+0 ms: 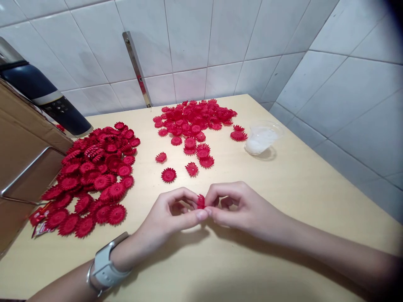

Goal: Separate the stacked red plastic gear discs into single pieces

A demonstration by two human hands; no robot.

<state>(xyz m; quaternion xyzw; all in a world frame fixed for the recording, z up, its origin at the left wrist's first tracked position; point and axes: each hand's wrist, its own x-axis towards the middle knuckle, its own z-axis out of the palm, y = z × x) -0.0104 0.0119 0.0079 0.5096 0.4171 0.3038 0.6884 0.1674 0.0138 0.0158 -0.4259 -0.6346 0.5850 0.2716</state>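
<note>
Between my two hands, over the front middle of the table, is a small red flower-shaped piece [200,201] with fringed petals. My left hand [179,212] pinches it from the left with thumb and forefinger. From the right, my right hand [231,205] is closed on the same piece, the thumbs meeting below it. Its lower part is hidden by the fingers. Just beyond my hands lie single red flower pieces, among them a flat round one [168,175] and another [192,169] to its right.
A heap of red flowers [100,167] covers the left side, beside a cardboard box [28,138] and a dark bottle [47,92]. Another heap [198,115] lies at the back. A clear plastic cup [262,138] with white contents stands right. Tiled walls [220,42] border the table [302,201].
</note>
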